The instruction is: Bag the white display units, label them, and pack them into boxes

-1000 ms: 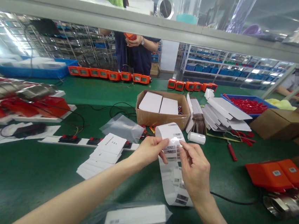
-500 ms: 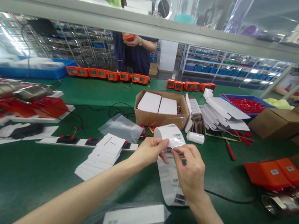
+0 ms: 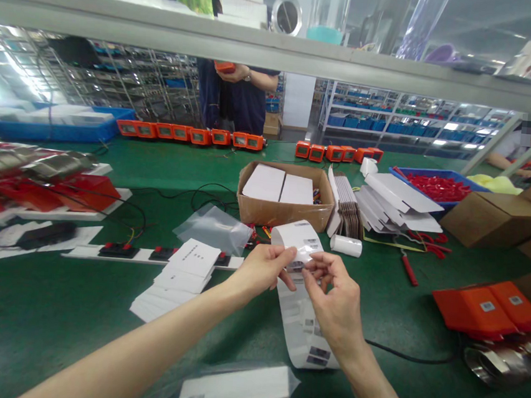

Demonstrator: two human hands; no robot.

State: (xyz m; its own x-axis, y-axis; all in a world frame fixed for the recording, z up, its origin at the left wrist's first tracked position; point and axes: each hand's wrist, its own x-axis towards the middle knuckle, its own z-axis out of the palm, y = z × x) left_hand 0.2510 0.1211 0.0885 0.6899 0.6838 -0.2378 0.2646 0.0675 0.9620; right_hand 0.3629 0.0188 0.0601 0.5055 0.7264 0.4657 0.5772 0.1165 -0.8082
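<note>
In the head view, the person's right hand (image 3: pixel 338 300) has slid a little left over the last second, and its fingertips now sit near those of the left hand (image 3: pixel 263 267). The left hand pinches the strip of stickers (image 3: pixel 292 317), just in front of the brown box (image 3: pixel 283 214). The right thumb and finger are bent close together at the strip; whether they hold a sticker, one cannot tell. So both hands seem to be busy at one spot.

The strip curls up near the box's front wall and bends down toward the person. The white roll (image 3: pixel 346 245) lies in front of the box's right corner, and the cards (image 3: pixel 188 266) lie in front and to its left. Between cards and strip, green table (image 3: pixel 243 328) shows, which looks like room to move. White packs (image 3: pixel 238 384) lie farthest in front of the box, so low hands could bump them
</note>
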